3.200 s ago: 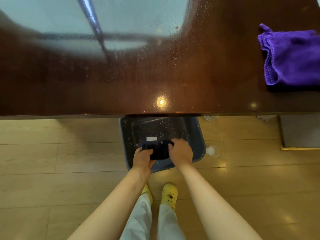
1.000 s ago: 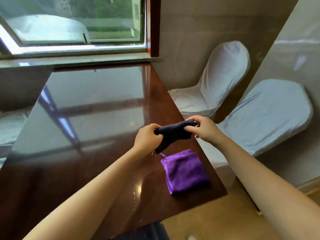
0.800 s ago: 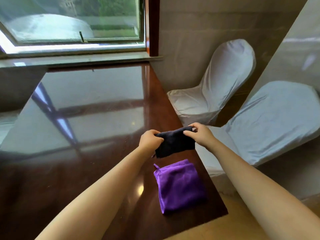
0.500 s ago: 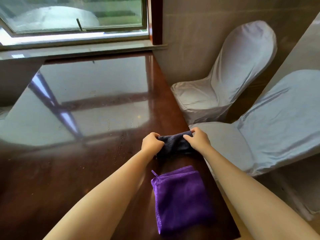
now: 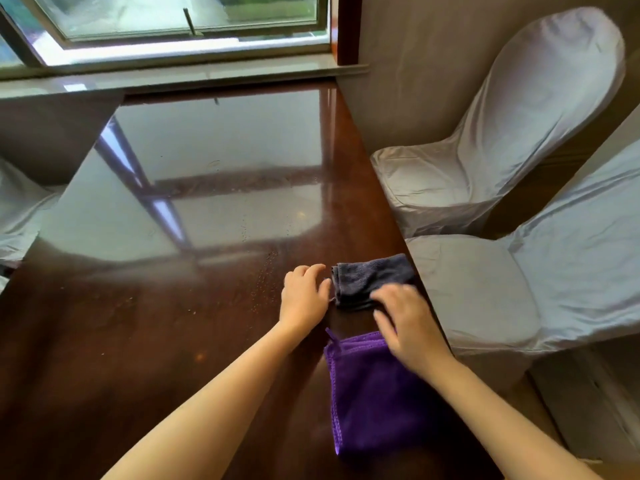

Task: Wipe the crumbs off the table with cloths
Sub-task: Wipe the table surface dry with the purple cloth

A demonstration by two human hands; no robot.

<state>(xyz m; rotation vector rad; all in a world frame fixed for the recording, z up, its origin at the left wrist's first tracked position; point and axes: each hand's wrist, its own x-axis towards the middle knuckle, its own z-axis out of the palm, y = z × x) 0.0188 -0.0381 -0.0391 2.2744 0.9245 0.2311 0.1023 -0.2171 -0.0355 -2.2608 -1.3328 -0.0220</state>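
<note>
A folded dark grey cloth [image 5: 369, 277] lies on the glossy dark wooden table [image 5: 156, 323] near its right edge. My left hand [image 5: 304, 296] rests just left of it, fingertips at the cloth's left edge, holding nothing. My right hand [image 5: 407, 322] hovers with spread fingers over the gap between the grey cloth and a folded purple cloth [image 5: 377, 393], which lies nearer me by the right edge. The right hand is blurred. Small specks and droplets [image 5: 263, 271] dot the tabletop left of my left hand.
Two chairs in white covers [image 5: 485, 150] [image 5: 554, 278] stand along the table's right side. A window and sill [image 5: 180, 46] run behind the far end of the table. Part of another white-covered chair [image 5: 17, 216] shows at the left.
Both hands carried the grey cloth up from the tub on the floor and set it on the table. They have now let go, and the right hand has moved back toward the purple cloth.
</note>
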